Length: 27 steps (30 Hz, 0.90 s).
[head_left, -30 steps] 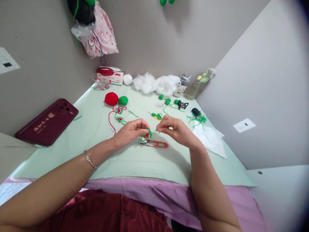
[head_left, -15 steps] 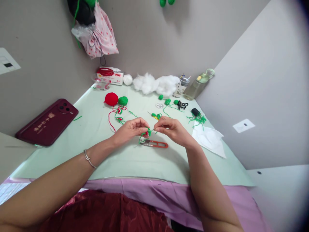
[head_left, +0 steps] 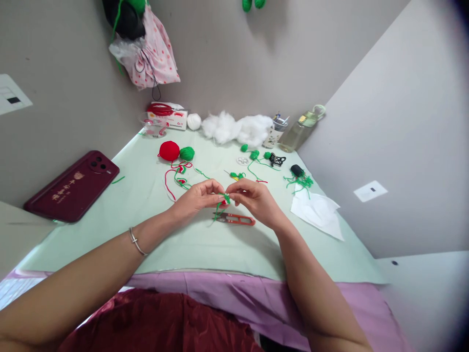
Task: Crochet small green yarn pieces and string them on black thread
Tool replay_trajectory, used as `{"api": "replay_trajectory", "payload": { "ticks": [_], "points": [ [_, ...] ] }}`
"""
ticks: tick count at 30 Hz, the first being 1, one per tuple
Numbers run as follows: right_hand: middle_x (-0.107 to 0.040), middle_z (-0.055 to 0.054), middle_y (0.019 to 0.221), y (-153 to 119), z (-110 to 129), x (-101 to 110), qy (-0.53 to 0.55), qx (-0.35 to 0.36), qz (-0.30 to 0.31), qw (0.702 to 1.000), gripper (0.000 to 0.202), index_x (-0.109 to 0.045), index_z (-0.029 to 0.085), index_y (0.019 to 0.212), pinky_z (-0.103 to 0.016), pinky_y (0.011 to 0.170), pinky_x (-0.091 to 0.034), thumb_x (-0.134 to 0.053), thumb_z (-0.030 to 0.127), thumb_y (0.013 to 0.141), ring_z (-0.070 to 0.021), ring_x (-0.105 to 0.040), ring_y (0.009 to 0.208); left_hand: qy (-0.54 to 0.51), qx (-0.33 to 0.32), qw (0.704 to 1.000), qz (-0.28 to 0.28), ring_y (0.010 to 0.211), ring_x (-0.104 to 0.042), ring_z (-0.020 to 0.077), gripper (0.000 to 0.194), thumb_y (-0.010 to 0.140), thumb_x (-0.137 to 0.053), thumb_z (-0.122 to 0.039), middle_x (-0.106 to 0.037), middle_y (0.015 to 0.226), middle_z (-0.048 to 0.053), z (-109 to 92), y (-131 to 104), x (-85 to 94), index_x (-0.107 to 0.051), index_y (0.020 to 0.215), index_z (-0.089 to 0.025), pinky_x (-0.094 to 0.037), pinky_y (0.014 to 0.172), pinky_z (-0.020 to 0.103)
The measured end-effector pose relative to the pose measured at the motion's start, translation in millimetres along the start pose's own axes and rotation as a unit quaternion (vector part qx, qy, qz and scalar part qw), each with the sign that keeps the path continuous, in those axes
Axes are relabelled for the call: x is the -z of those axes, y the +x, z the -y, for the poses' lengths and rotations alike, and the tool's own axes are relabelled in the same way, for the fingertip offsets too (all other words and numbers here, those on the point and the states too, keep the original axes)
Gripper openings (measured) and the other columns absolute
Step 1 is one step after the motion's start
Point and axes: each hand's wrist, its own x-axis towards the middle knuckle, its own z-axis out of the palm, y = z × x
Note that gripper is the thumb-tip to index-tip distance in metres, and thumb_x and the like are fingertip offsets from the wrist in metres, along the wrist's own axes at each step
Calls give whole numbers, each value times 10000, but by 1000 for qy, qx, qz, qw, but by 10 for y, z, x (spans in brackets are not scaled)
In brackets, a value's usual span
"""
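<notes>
Pale green covers the desk (head_left: 220, 252), which stands against grey walls (head_left: 220, 63). Near the middle, just above the surface, is a small crocheted piece (head_left: 226, 200) of green, red and white. The left hand (head_left: 201, 195) pinches it between thumb and fingers; the right hand (head_left: 252, 197) bunches thumb and fingertips against its other side, though what they grip there cannot be told. Green strands (head_left: 217, 213) trail from the piece by the blades of orange-handled snips (head_left: 238, 220), which lie between the hands and the front edge. Just beyond the right hand is a green yarn bundle (head_left: 237, 175). Farther back and left sit a red yarn ball (head_left: 169, 150) and a green yarn ball (head_left: 187, 153), side by side, with two small motifs (head_left: 182, 181) in front. Toward the right edge lie three green pieces (head_left: 254, 155), a black claw clip (head_left: 277, 160), a black-topped tangle (head_left: 297, 170) of green yarn and a white sheet (head_left: 318, 215). By the left edge is a dark red phone (head_left: 71, 188). Along the back edge run a box (head_left: 178, 121) with red-handled scissors (head_left: 160, 109) on it, a white ball (head_left: 194, 121), fluffy stuffing (head_left: 222, 128), a pen cup (head_left: 271, 138) and, at the back right corner, a bottle (head_left: 297, 133).
</notes>
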Motion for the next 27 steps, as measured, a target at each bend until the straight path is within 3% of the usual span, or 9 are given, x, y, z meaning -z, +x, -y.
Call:
{"api": "replay_trajectory", "payload": {
  "ticks": [2, 5, 10, 14, 17, 20, 23, 27],
  "points": [
    [-670, -48, 955, -9, 1, -58, -5, 24, -2, 1000, 124, -702, 201, 992, -293, 695, -523, -613, 225, 909, -137, -623, 741, -19, 4, 1000, -8, 857, -678, 158, 223, 821, -735, -301, -654, 919, 2, 13, 5, -4, -590, 929, -170, -504, 895, 354],
    [-690, -58, 966, -19, -11, -109, -99, 89, -2, 991, 168, -697, 217, 1052, -297, 760, -512, -574, 208, 939, -160, -645, 844, -33, 8, 999, -19, 862, -665, 154, 232, 821, -733, -314, -646, 931, 7, 40, 19, -18, -594, 923, -160, -516, 918, 387],
    [-696, -66, 928, -21, -73, -158, -269, 156, -12, 950, 198, -682, 224, 1042, -272, 679, -463, -493, 227, 982, -150, -622, 775, -35, 36, 998, -37, 818, -649, 141, 272, 765, -774, -324, -628, 862, -7, 54, 30, -51, -584, 852, -151, -532, 881, 360],
    [-661, -90, 1113, -31, -92, -225, -293, 172, -33, 940, 231, -677, 237, 1005, -265, 657, -451, -447, 218, 993, -137, -613, 801, -13, 14, 999, -40, 806, -625, 121, 275, 748, -775, -311, -600, 847, -25, 30, 41, -37, -562, 830, -158, -526, 816, 292],
    [-663, -83, 1124, -47, -66, -297, -282, 173, -39, 943, 225, -670, 243, 955, -272, 654, -450, -449, 215, 985, -142, -616, 814, 16, 5, 999, -48, 765, -595, 104, 273, 723, -779, -279, -583, 833, -38, 36, 59, -3, -553, 821, -161, -514, 772, 262],
    [-678, -79, 1094, -43, -17, -363, -228, 150, -45, 961, 175, -647, 254, 973, -281, 655, -454, -472, 256, 975, -162, -635, 864, 22, 16, 998, -53, 735, -590, 112, 283, 711, -779, -280, -579, 806, -39, 64, 68, 13, -537, 798, -162, -509, 724, 262],
    [-678, -32, 841, 3, 18, -372, -31, 71, -42, 996, 149, -551, 242, 976, -265, 582, -457, -455, 355, 990, -134, -633, 667, -1, 16, 1000, -13, 739, -617, 134, 263, 762, -745, -294, -612, 769, -28, 68, 52, -12, -515, 794, -171, -520, 748, 299],
    [-581, 61, 593, 68, 26, -278, 190, -47, -14, 980, 244, -461, 236, 925, -213, 439, -359, -527, 470, 946, -97, -522, 451, 0, 26, 999, 31, 799, -662, 162, 234, 794, -731, -305, -680, 841, 22, 25, 17, -60, -561, 864, -160, -525, 825, 349]
  ]
}}
